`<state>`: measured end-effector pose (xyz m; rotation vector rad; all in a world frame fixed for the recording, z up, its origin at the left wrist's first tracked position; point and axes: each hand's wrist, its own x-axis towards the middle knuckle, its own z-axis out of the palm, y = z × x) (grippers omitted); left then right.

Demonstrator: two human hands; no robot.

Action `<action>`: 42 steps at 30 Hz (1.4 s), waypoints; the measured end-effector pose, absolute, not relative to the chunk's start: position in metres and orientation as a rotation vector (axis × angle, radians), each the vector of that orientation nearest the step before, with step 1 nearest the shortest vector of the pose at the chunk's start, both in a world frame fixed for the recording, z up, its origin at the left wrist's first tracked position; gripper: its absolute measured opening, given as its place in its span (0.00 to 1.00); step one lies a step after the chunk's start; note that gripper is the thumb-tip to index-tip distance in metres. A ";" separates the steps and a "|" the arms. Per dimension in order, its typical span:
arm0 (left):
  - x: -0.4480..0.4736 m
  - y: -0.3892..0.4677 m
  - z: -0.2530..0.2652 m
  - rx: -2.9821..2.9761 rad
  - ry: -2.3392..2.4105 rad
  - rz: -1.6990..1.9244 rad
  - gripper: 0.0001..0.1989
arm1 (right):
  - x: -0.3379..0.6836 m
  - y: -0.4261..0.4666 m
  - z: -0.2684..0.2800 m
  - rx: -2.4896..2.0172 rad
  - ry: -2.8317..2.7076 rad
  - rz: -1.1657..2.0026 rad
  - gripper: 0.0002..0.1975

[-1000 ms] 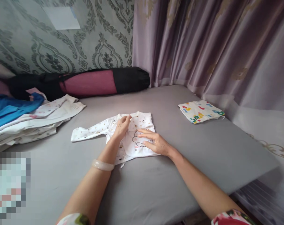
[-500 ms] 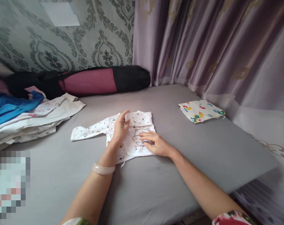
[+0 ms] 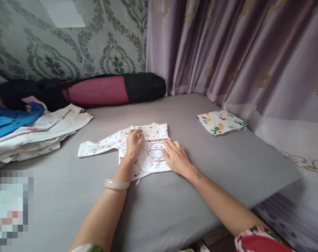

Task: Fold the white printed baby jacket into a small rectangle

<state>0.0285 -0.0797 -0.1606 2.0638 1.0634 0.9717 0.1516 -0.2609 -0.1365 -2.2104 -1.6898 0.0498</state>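
A small white baby shirt with a cartoon animal face and printed text lies on the grey sheet. One dotted sleeve stretches out to the left; on the right side no sleeve sticks out, and a dotted strip lies across the top. My left hand, with a pale bangle at its wrist, rests on the shirt's left part, fingers bent a little to the right and thumb apart. Along the right edge lies my right hand, fingers stretched over the fabric. A thin tie hangs from the lower hem.
Clothes in white and blue are piled on the left. A folded garment with colourful letters lies to the right. Behind are a long black and maroon bag, patterned wallpaper and purple curtains. A blurred-out patch covers the lower left.
My right hand has shifted from the printed face to the shirt's right edge. My left hand has lowered its fingers onto the cloth. The view has turned slightly.
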 end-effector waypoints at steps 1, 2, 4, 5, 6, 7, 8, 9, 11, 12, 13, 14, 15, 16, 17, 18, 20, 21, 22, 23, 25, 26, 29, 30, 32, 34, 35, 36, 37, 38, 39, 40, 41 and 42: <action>0.028 -0.080 -0.161 2.080 1.060 0.964 0.13 | 0.151 -0.260 -0.137 -2.241 -1.679 0.017 0.21; 0.028 -0.080 -0.162 2.097 1.055 0.952 0.13 | 0.150 -0.259 -0.138 -2.263 -1.671 -0.013 0.20; 0.029 -0.081 -0.163 2.118 1.057 0.934 0.14 | 0.149 -0.258 -0.139 -2.287 -1.678 -0.053 0.19; 0.029 -0.081 -0.163 2.124 1.060 0.927 0.14 | 0.150 -0.257 -0.139 -2.295 -1.690 -0.061 0.17; 0.030 -0.082 -0.164 2.127 1.062 0.923 0.14 | 0.151 -0.257 -0.138 -2.302 -1.705 -0.063 0.16; 0.030 -0.082 -0.164 2.128 1.063 0.919 0.14 | 0.152 -0.256 -0.135 -2.311 -1.722 -0.059 0.14; 0.031 -0.083 -0.164 2.128 1.065 0.919 0.14 | 0.154 -0.255 -0.132 -2.322 -1.735 -0.051 0.13; 0.032 -0.084 -0.165 2.129 1.063 0.921 0.15 | 0.155 -0.253 -0.128 -2.336 -1.743 -0.041 0.13; 0.032 -0.086 -0.165 2.135 1.045 0.931 0.15 | 0.157 -0.246 -0.119 -2.360 -1.736 -0.033 0.16; 0.033 -0.087 -0.165 2.138 1.033 0.938 0.16 | 0.157 -0.241 -0.115 -2.359 -1.722 -0.039 0.18; 0.033 -0.088 -0.165 2.140 1.023 0.946 0.16 | 0.157 -0.235 -0.111 -2.340 -1.710 -0.046 0.19; 0.033 -0.090 -0.165 2.143 1.013 0.950 0.16 | 0.155 -0.228 -0.110 -2.301 -1.710 -0.048 0.19; 0.033 -0.091 -0.165 2.147 1.007 0.950 0.17 | 0.153 -0.220 -0.109 -2.250 -1.721 -0.040 0.18; 0.033 -0.091 -0.164 2.156 1.007 0.949 0.17 | 0.150 -0.211 -0.111 -2.192 -1.747 -0.012 0.18; 0.033 -0.092 -0.164 2.171 1.013 0.947 0.18 | 0.147 -0.203 -0.113 -2.142 -1.786 0.033 0.20; 0.032 -0.092 -0.164 2.193 1.022 0.943 0.18 | 0.145 -0.195 -0.117 -2.113 -1.818 0.087 0.22; 0.032 -0.091 -0.165 2.245 1.047 0.934 0.19 | 0.140 -0.180 -0.124 -2.078 -1.859 0.204 0.26; 0.032 -0.090 -0.166 2.269 1.065 0.930 0.20 | 0.138 -0.174 -0.128 -2.071 -1.875 0.249 0.27; 0.032 -0.089 -0.167 2.290 1.082 0.923 0.20 | 0.137 -0.170 -0.131 -2.072 -1.889 0.285 0.28; 0.032 -0.089 -0.168 2.306 1.102 0.917 0.21 | 0.136 -0.166 -0.133 -2.086 -1.901 0.313 0.29; 0.033 -0.088 -0.171 2.328 1.150 0.901 0.22 | 0.136 -0.162 -0.135 -2.145 -1.923 0.360 0.30; 0.033 -0.087 -0.172 2.337 1.175 0.892 0.22 | 0.136 -0.162 -0.136 -2.177 -1.935 0.374 0.30; 0.034 -0.087 -0.175 2.363 1.226 0.861 0.21 | 0.139 -0.163 -0.138 -2.225 -1.959 0.358 0.31; 0.034 -0.088 -0.176 2.373 1.231 0.848 0.21 | 0.140 -0.163 -0.139 -2.233 -1.955 0.337 0.31; 0.034 -0.089 -0.175 2.388 1.245 0.825 0.20 | 0.144 -0.164 -0.142 -2.263 -1.924 0.306 0.31; 0.034 -0.090 -0.174 2.396 1.264 0.809 0.20 | 0.149 -0.164 -0.144 -2.311 -1.883 0.292 0.32; 0.034 -0.090 -0.173 2.398 1.274 0.806 0.20 | 0.152 -0.164 -0.145 -2.336 -1.863 0.287 0.32; 0.033 -0.091 -0.173 2.402 1.280 0.804 0.19 | 0.154 -0.164 -0.146 -2.361 -1.844 0.282 0.33; 0.033 -0.091 -0.172 2.407 1.283 0.799 0.19 | 0.157 -0.164 -0.147 -2.384 -1.828 0.276 0.33; 0.033 -0.092 -0.172 2.412 1.285 0.793 0.19 | 0.160 -0.165 -0.147 -2.404 -1.815 0.269 0.33; 0.033 -0.092 -0.172 2.416 1.286 0.786 0.19 | 0.162 -0.165 -0.148 -2.422 -1.804 0.263 0.34; 0.033 -0.092 -0.172 2.418 1.290 0.779 0.19 | 0.165 -0.166 -0.147 -2.440 -1.793 0.259 0.34; 0.033 -0.092 -0.172 2.417 1.295 0.773 0.19 | 0.167 -0.166 -0.147 -2.457 -1.780 0.257 0.34; 0.033 -0.093 -0.171 2.414 1.302 0.771 0.19 | 0.169 -0.167 -0.146 -2.474 -1.766 0.256 0.34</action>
